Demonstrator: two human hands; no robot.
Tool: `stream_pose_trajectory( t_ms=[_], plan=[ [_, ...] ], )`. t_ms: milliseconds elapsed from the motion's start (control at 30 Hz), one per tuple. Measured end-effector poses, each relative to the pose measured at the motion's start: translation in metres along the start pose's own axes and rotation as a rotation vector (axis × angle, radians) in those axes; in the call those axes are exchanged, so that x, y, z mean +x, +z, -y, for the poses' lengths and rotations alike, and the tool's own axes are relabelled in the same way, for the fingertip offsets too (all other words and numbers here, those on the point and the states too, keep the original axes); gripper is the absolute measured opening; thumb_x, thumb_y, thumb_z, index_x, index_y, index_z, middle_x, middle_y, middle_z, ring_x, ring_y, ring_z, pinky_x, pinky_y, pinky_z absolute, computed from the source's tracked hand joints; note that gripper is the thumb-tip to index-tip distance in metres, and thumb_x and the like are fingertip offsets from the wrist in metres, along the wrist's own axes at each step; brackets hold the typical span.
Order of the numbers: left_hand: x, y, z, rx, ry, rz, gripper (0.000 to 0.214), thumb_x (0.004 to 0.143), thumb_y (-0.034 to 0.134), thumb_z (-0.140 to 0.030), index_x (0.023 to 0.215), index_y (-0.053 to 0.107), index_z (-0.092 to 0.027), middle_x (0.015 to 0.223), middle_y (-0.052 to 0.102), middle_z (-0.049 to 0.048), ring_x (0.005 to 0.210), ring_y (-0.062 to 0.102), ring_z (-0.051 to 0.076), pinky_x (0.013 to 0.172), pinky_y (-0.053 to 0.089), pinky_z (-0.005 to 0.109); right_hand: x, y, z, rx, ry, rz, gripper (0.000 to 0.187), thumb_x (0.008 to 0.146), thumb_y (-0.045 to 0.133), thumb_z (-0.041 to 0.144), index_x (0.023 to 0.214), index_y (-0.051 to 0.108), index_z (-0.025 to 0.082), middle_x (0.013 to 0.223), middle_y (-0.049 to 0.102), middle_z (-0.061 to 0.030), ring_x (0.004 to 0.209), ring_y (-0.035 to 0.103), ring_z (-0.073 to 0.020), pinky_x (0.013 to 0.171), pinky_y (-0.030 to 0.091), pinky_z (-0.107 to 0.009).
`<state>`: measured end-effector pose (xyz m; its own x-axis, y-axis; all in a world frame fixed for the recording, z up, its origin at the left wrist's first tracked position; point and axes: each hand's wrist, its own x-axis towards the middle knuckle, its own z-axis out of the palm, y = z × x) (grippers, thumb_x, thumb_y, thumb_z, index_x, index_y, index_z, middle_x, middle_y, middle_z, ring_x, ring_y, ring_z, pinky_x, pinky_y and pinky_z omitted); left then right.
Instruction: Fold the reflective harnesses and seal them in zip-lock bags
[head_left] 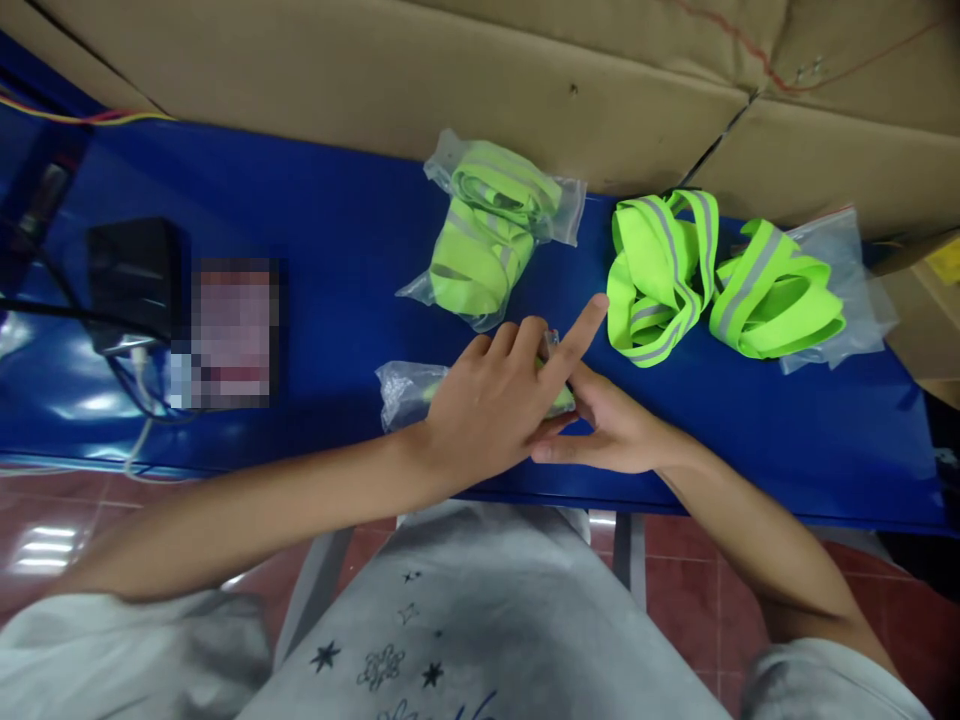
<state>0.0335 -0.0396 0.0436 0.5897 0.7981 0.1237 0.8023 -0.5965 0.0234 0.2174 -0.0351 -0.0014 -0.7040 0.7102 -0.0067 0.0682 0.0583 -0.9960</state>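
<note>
Toward near edge of tabletop (330, 300): holding bagged band (412, 392) in right hand (619, 428), apparently for steadiness under left hand (495, 392) of unclear grip.

Two hands are seen, one left hand (491, 400) and one right hand (622, 430), and one bag (409, 390) is counted under them at the near middle. Two wrapped bundles (480, 265) are counted at the far middle; whether one wrapper or two is used cannot be told. At the right, two loose bundles (660, 270) and one clear bag (851, 265) are counted. At the left, one black box (131, 275) and one blurred item (232, 335) are found, all borne by one table (337, 260)
</note>
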Motion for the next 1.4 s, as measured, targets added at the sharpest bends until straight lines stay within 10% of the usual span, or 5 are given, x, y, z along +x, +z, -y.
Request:
stream_pose_trajectory(
  t_ms=[400,667,867,1033,1400],
  plan=[
    [0.001,0.009,0.025,-0.223,-0.129,-0.293,0.088,0.092,0.058,-0.068,0.158,0.028,-0.018,0.130,0.064,0.0161,0.108,0.069,0.030,0.076,0.056,0.034,-0.005,-0.018,0.038,-0.455,-0.226,-0.245,0.045,0.092,0.073,0.029,0.136,0.066,0.025,0.133,0.068,-0.0098,0.122,0.067,-0.0218,0.103,0.057,-0.036],
    [0.008,-0.004,0.007,-0.091,0.106,-0.034,0.076,0.097,0.057,-0.025,0.163,0.020,-0.030,0.116,0.067,0.0088,0.099,0.068,0.027,0.084,0.055,0.039,0.004,-0.009,0.026,-0.481,-0.274,-0.072,0.017,0.089,0.077,0.040,0.085,0.073,0.023,0.084,0.076,-0.0006,0.088,0.072,-0.0184,0.083,0.056,-0.033],
    [0.006,-0.021,0.040,-0.726,0.048,0.215,0.097,0.075,0.082,-0.064,0.155,0.036,-0.032,0.142,0.056,0.0100,0.121,0.065,0.030,0.095,0.059,0.042,0.001,-0.024,0.032,-0.437,-0.254,-0.135,0.017,0.098,0.066,0.035,0.089,0.076,0.025,0.076,0.074,0.0004,0.070,0.067,-0.0125,0.070,0.050,-0.028],
    [0.005,0.014,0.072,-1.399,-0.053,0.346,0.040,0.097,0.063,-0.041,0.130,0.051,-0.023,0.132,0.066,0.0109,0.114,0.071,0.020,0.087,0.061,0.032,0.004,-0.032,0.031,-0.386,-0.246,-0.077,0.012,0.096,0.069,0.028,0.087,0.072,0.021,0.079,0.074,0.0000,0.074,0.067,-0.0125,0.077,0.047,-0.030],
    [-0.010,0.037,0.065,-1.622,-0.218,0.196,0.045,0.101,0.046,-0.020,0.143,0.031,-0.024,0.123,0.075,0.0128,0.118,0.073,0.023,0.096,0.060,0.040,-0.002,-0.050,0.026,-0.467,-0.047,-0.256,0.014,0.089,0.077,0.026,0.095,0.064,0.022,0.110,0.068,-0.0053,0.110,0.064,-0.0184,0.090,0.049,-0.029]
  ],
)
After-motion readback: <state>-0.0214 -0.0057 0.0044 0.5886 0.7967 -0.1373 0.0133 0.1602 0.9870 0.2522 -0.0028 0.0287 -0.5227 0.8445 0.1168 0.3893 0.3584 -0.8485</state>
